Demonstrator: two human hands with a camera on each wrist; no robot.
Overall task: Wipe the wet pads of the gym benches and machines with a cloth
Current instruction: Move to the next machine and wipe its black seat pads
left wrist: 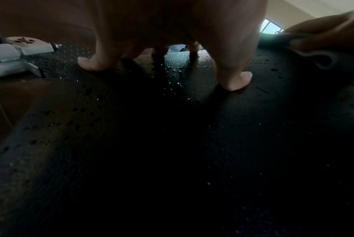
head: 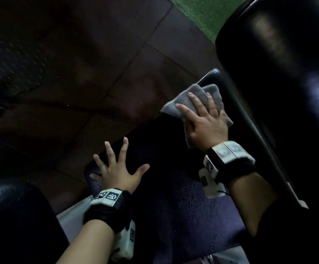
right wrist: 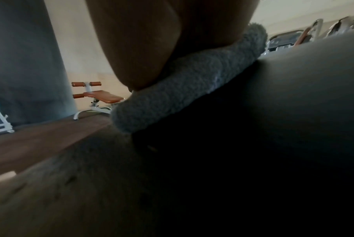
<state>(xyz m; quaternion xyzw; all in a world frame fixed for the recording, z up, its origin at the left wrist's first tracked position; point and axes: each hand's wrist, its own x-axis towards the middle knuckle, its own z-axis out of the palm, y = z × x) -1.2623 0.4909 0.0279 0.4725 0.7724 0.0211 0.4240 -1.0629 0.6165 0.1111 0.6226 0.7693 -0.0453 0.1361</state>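
A black seat pad [head: 164,187] beaded with water drops fills the middle of the head view. My right hand [head: 202,119] lies flat, fingers spread, on a folded grey cloth [head: 196,92] and presses it onto the pad's far end. My left hand [head: 116,166] rests with splayed fingers on the pad's left edge and holds nothing. In the left wrist view its fingertips [left wrist: 236,80] touch the wet pad [left wrist: 172,128]. The right wrist view has the palm pressing the fluffy cloth [right wrist: 182,89] against the dark pad [right wrist: 273,128].
A tall black back pad [head: 280,54] rises at the right, close to my right arm. Another black pad [head: 12,216] sits at lower left. Dark floor tiles [head: 78,54] and green turf [head: 202,12] lie beyond. A brown-padded bench [right wrist: 98,97] stands far off.
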